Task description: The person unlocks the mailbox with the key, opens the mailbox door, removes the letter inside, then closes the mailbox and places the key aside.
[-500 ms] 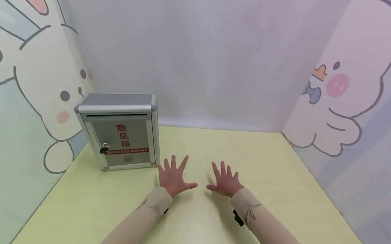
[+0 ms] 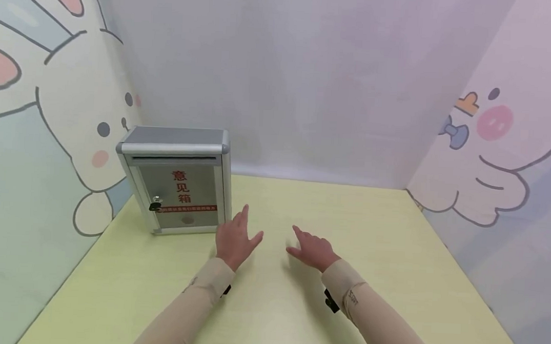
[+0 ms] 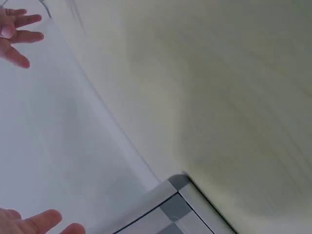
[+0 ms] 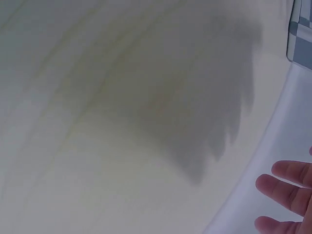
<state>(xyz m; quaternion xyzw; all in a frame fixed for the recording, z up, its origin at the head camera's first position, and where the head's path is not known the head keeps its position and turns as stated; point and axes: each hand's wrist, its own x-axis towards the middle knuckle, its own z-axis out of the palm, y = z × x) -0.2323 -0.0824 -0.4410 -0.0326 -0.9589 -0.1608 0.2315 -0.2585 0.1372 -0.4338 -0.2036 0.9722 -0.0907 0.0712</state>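
A grey metal suggestion box (image 2: 187, 191) with red Chinese characters stands upright at the left of the table. Its front door has a lock with a black key (image 2: 156, 206) on the left side and a slot (image 2: 174, 159) above. My left hand (image 2: 232, 242) hovers beside the box's lower right corner, overlapping it in the head view, index finger and thumb stretched out and holding nothing. To its right, over the table, my right hand (image 2: 315, 252) also holds nothing; its index finger points forward and the others bend loosely. A corner of the box (image 3: 178, 207) shows in the left wrist view.
The pale yellow table (image 2: 302, 204) reaches back to a plain whitish wall (image 2: 298, 80). Cartoon-printed side walls stand left and right, a rabbit (image 2: 75, 107) on one and a pink-cheeked figure (image 2: 493, 145) on the other. Hand shadows (image 4: 195, 122) fall on the tabletop.
Both hands had their fingers spread wide; now the fingers are drawn in, with the index fingers standing out. The left hand has shifted closer to the box. The head view has turned slightly left.
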